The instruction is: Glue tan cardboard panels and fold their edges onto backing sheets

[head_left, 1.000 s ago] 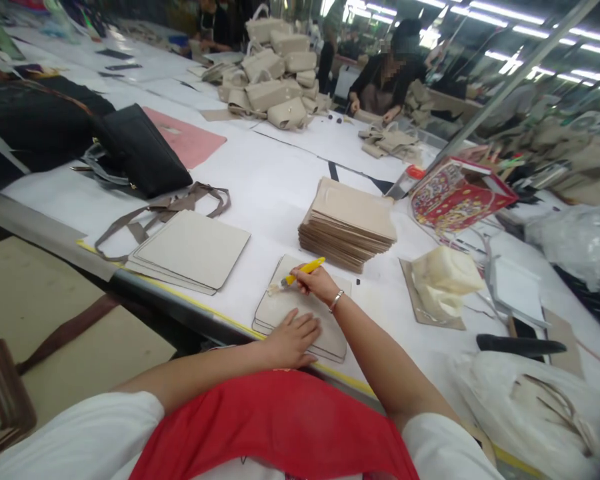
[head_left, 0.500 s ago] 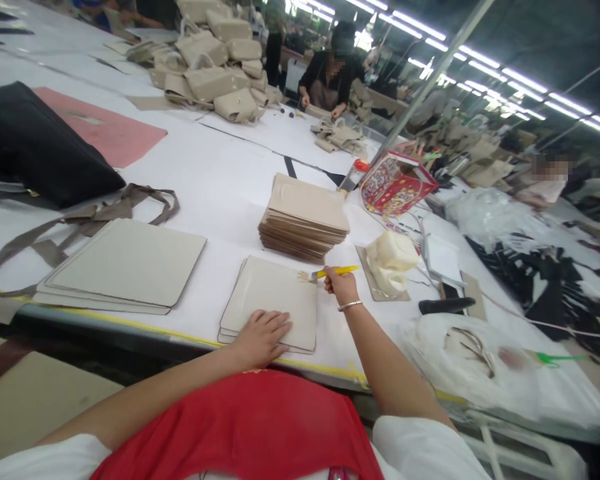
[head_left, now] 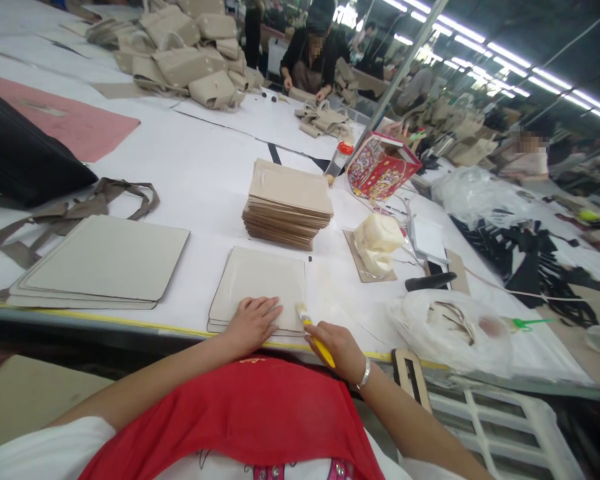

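My left hand (head_left: 254,323) lies flat with fingers spread on the small stack of beige panels (head_left: 265,280) at the table's front edge. My right hand (head_left: 336,347) grips a yellow-handled brush (head_left: 323,345), its bristles at the right edge of the top panel. Behind this stack stands a tall pile of beige pieces (head_left: 290,193). Larger grey-beige panels (head_left: 105,260) lie overlapping to the left. On the right, a cream block in a wrapper (head_left: 377,240) sits on a brown board.
A black bag (head_left: 25,147) and brown straps (head_left: 95,200) lie at the left. A red patterned box (head_left: 383,167) stands beside a metal pole. A plastic-covered bowl (head_left: 450,330) and a black-handled tool (head_left: 430,281) are at the right. A person works across the table.
My right hand has moved down toward the front edge, and the brush now points up and left. My left hand stays on the panel. The view has shifted slightly right.
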Available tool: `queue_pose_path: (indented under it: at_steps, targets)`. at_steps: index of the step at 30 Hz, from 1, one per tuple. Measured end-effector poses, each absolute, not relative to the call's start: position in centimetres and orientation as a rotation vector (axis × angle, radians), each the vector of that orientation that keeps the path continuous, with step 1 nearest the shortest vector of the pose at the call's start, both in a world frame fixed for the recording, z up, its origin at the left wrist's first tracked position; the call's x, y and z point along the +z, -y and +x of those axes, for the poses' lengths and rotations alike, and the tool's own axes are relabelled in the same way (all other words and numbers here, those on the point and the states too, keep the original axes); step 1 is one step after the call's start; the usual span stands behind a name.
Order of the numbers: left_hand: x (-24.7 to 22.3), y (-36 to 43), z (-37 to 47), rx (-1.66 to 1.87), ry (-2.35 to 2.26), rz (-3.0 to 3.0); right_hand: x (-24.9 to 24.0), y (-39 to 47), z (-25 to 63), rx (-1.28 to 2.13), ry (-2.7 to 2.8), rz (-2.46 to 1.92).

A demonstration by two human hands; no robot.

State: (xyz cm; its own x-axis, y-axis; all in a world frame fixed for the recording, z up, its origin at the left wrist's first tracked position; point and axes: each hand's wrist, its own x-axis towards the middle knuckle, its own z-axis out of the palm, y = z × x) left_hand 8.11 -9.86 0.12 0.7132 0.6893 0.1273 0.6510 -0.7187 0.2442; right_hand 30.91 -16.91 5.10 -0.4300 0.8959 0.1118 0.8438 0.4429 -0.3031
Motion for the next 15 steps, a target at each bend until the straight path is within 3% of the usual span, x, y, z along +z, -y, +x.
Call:
queue_pose_path:
  at_steps: [7,12,15]
  targets:
    - [2.9,7.2,9.0,0.133,-0.963,2.685,8.4,17.7,31.2,0.124,2.331,-1.409]
    - [5.7,3.2,9.9,-0.112,-0.893,2.692,6.3,14.4,30.2,-0.207,2.350,-1.437]
    - [5.8,2.9,10.1,-0.166,-0.900,2.710,4.7,14.8,30.0,-0.204,2.420,-1.422]
